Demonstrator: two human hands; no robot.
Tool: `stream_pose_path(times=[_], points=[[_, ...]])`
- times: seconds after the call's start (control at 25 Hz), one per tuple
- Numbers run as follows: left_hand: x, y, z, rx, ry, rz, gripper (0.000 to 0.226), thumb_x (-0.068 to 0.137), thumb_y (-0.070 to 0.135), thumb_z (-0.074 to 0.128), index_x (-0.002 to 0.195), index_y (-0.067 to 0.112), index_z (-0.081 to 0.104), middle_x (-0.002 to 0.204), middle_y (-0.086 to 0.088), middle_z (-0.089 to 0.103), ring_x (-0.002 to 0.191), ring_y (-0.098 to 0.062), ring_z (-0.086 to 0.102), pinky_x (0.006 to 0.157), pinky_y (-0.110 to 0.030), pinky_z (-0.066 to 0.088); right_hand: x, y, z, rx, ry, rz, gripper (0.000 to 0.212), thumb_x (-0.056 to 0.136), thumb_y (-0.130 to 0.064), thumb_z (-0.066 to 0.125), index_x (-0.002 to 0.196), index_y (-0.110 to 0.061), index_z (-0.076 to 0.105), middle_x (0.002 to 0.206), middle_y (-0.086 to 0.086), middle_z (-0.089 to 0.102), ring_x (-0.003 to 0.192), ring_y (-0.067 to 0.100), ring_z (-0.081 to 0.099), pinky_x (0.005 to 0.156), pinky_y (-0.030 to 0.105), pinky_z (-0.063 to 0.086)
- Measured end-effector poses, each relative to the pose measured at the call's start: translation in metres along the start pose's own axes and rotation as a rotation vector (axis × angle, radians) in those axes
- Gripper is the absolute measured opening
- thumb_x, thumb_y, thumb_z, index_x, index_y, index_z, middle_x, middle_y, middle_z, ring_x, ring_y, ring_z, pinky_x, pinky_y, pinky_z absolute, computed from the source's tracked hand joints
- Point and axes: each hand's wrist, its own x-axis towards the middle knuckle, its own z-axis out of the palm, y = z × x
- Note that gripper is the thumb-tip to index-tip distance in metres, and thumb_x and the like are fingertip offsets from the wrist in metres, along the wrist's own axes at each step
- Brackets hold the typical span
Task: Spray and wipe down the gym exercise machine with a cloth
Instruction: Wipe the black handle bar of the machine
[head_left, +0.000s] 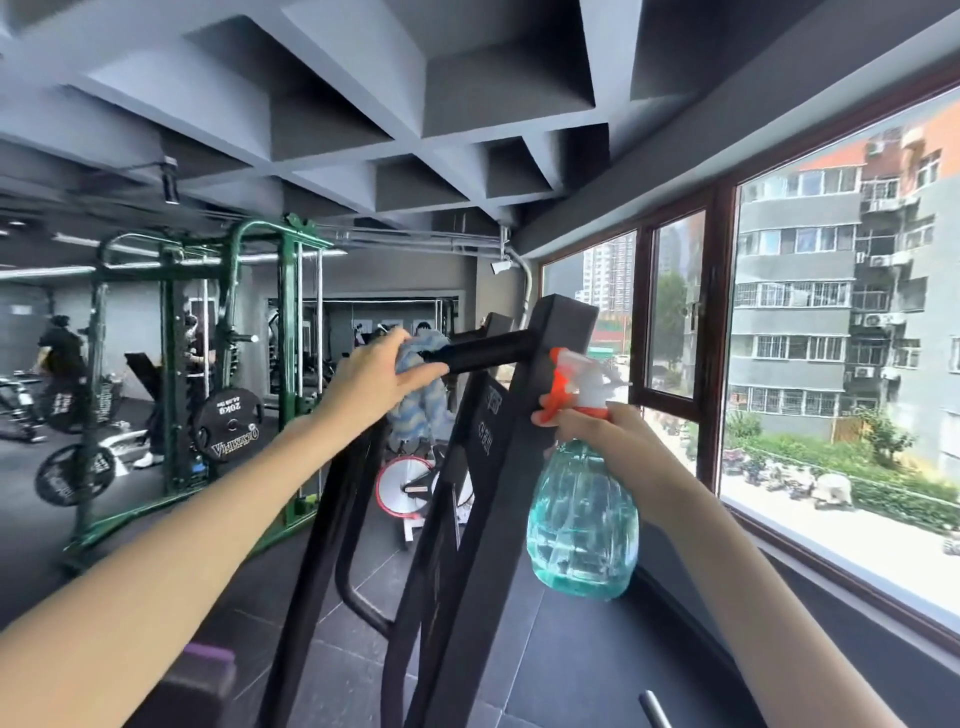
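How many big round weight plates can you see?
3, all left: one marked 20KG on the green rack, one low down, and a blurry one farther back. More may be hidden.

- A black weight plate (227, 427) on the green rack (286, 332), at nine o'clock, reads "20KG" and, upside down, "OLYMPIA".
- Markings on the black machine upright (485, 431) are illegible.

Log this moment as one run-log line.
left hand: cloth on black bar | right hand: holding spray bottle | phase: wiping

Left hand (382, 371) is hiding part of the cloth (418, 395); frame's (467, 519) base is running off the bottom edge.
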Motion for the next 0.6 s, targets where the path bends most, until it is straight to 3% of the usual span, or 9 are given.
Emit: stream_pose_path(times=[0.04,0.12,0.24,0.36,0.48,0.6], points=[[0.001,-0.002,-0.004,-0.078,-0.061,-0.099,0.051,0.083,0.054,0.062,0.099,0.006,0.054,0.065,0.0,0.051,0.052,-0.015,0.045,0.048,-0.027,0.036,0.001,0.0,0.003,-0.019,-0.015,-0.004,0.023,0.087,-0.007,0.058,0.107,-0.009,0.068,0.101,-0.003,0.072,0.087,0.01,0.065,0.075,0.021,0.051],[0.012,0.002,-0.014,0.052,-0.229,-0.165,0.048,0.08,0.051,0.071,0.098,0.009,0.053,0.066,0.0,0.05,0.054,-0.013,0.042,0.049,-0.029,0.031,0.002,-0.003,0.01,-0.022,-0.056,-0.019,0.023,0.086,-0.003,0.056,0.107,-0.003,0.066,0.103,0.004,0.071,0.083,0.01,0.066,0.078,0.025,0.054],[0.029,0.027,-0.02,0.367,-0.375,0.017,0.043,0.085,0.04,0.071,0.107,0.012,0.048,0.089,-0.002,0.055,0.071,-0.013,0.048,0.058,-0.026,0.036,0.01,-0.009,0.016,-0.016,-0.084,-0.048,0.02,0.086,0.0,0.056,0.104,0.003,0.064,0.097,0.01,0.071,0.077,0.011,0.066,0.076,0.025,0.055],[0.034,0.046,-0.003,0.273,-0.312,0.14,0.055,0.084,0.034,0.071,0.124,0.01,0.043,0.108,-0.003,0.057,0.085,-0.015,0.052,0.077,-0.031,0.048,0.02,-0.008,0.02,-0.04,-0.123,-0.047,0.024,0.082,-0.009,0.06,0.1,0.006,0.067,0.096,0.018,0.07,0.082,0.018,0.063,0.079,0.03,0.051],[0.032,0.045,0.007,0.207,-0.152,0.124,0.069,0.077,0.043,0.075,0.127,0.005,0.046,0.114,-0.008,0.062,0.095,-0.02,0.059,0.079,-0.028,0.047,0.025,-0.009,0.029,-0.107,-0.143,-0.04,0.054,0.061,-0.029,0.064,0.094,0.014,0.062,0.102,0.033,0.061,0.078,0.023,0.057,0.079,0.039,0.048],[0.025,0.028,0.003,0.141,-0.106,0.005,0.069,0.072,0.051,0.079,0.119,0.007,0.053,0.112,-0.01,0.066,0.1,-0.026,0.062,0.077,-0.034,0.046,0.031,-0.005,0.039,-0.174,-0.199,-0.064,0.062,0.053,-0.028,0.062,0.095,0.017,0.056,0.107,0.038,0.057,0.078,0.047,0.059,0.075,0.055,0.051]])
